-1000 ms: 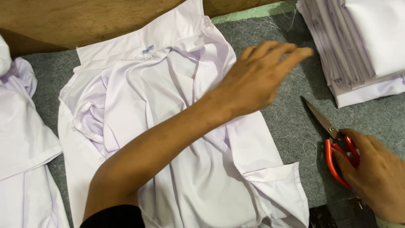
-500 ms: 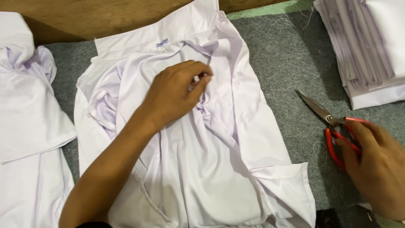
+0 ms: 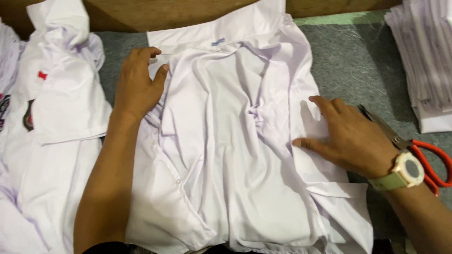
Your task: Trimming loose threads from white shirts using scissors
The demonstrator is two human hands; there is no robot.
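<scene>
While flat on the white shirt (image 3: 235, 155), both hands press its sides.

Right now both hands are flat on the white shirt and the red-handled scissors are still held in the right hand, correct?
Not quite. The head view shows the right hand empty and flat on the white shirt; the red-handled scissors lie on the grey table beside its wrist. The left hand does rest flat on the shirt near the collar.
</scene>
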